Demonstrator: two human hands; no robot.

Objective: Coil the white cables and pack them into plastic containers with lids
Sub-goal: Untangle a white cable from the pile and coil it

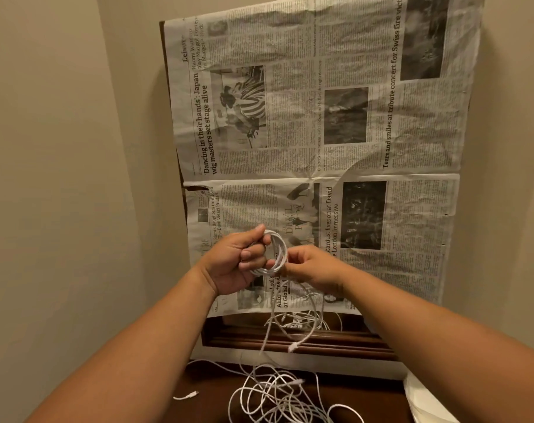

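My left hand (pixel 239 261) grips a small coil of white cable (pixel 279 253) held up in front of the newspaper. My right hand (pixel 313 268) pinches the same coil at its lower right side. The cable's loose tail (pixel 302 334) hangs down from the coil and ends in a white plug. Below, a tangled pile of white cables (pixel 277 395) lies on the dark wooden surface (pixel 210 404). One loose plug end (pixel 187 395) lies to the left of the pile. No plastic container or lid is clearly in view.
A large newspaper sheet (pixel 320 132) covers an upright framed panel against the beige wall. Its dark wooden frame (pixel 244 337) shows at the bottom. A white object (pixel 427 401) pokes in at the lower right edge.
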